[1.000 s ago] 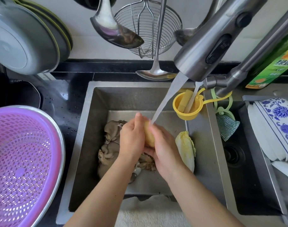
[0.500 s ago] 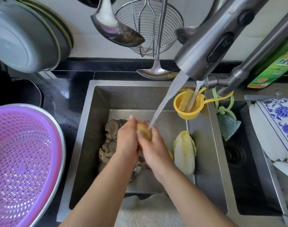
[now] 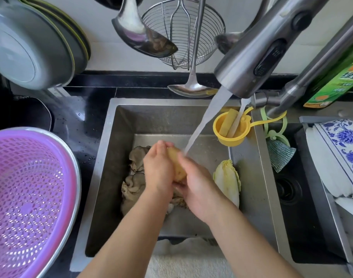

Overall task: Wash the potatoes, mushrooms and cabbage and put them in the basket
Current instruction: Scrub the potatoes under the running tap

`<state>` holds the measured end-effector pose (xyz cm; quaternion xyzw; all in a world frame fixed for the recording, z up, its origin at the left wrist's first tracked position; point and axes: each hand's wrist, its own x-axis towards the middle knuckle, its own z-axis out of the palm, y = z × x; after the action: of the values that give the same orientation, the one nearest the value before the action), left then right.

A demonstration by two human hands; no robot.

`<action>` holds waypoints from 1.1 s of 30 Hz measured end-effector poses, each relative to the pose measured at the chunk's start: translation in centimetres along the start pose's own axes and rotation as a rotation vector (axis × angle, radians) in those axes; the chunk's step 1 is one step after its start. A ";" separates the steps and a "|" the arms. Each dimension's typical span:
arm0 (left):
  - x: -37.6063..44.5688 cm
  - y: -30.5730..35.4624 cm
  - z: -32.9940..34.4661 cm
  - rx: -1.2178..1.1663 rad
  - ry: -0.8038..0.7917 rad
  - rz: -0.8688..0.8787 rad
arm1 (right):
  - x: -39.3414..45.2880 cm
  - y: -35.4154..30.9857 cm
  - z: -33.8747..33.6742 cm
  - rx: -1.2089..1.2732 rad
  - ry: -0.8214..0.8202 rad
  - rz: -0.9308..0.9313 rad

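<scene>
Over the steel sink (image 3: 111, 149), my left hand (image 3: 158, 169) and my right hand (image 3: 197, 183) hold a yellow potato (image 3: 176, 163) between them under the running water (image 3: 203, 121) from the tap (image 3: 257, 57). Grey oyster mushrooms (image 3: 134, 177) lie on the sink floor, partly hidden beneath my hands. A pale napa cabbage (image 3: 227, 181) lies to the right of my right hand. The purple basket (image 3: 29, 201) stands on the counter at the left, with nothing in it.
A yellow cup (image 3: 231, 127) hangs at the sink's back right corner. Ladles (image 3: 143, 35) and a wire skimmer (image 3: 183, 33) hang above. Plates (image 3: 340, 153) fill a rack at the right, by a green bottle (image 3: 342, 77). A white towel (image 3: 187, 259) covers the front edge.
Both hands have shifted around the potato under the stream, rubbing it; more of the potato shows between them now. The vegetables in the sink have not moved.
</scene>
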<state>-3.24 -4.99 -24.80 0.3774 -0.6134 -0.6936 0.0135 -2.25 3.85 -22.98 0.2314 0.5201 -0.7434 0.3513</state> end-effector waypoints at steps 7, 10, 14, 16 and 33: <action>0.1 0.2 -0.8 -0.267 -0.168 -0.342 | 1.0 0.4 0.4 -0.475 0.172 -0.180; -1.7 -0.9 0.4 -0.281 -0.265 -0.385 | 2.7 0.2 0.0 -0.648 0.416 -0.326; -0.5 -1.9 0.6 -0.408 -0.209 -0.447 | 1.8 1.4 -0.2 -0.724 0.276 -0.421; 0.7 -1.9 -0.2 -0.461 -0.099 -0.477 | 0.5 1.7 -0.9 -0.554 0.068 -0.424; 0.5 -2.1 -0.1 -0.344 -0.318 -0.391 | -0.2 1.5 -4.4 -0.105 0.114 -0.184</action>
<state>-2.66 -4.77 -26.90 0.3669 -0.3972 -0.8272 -0.1527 -1.02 7.73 -25.31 0.2059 0.5962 -0.7299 0.2634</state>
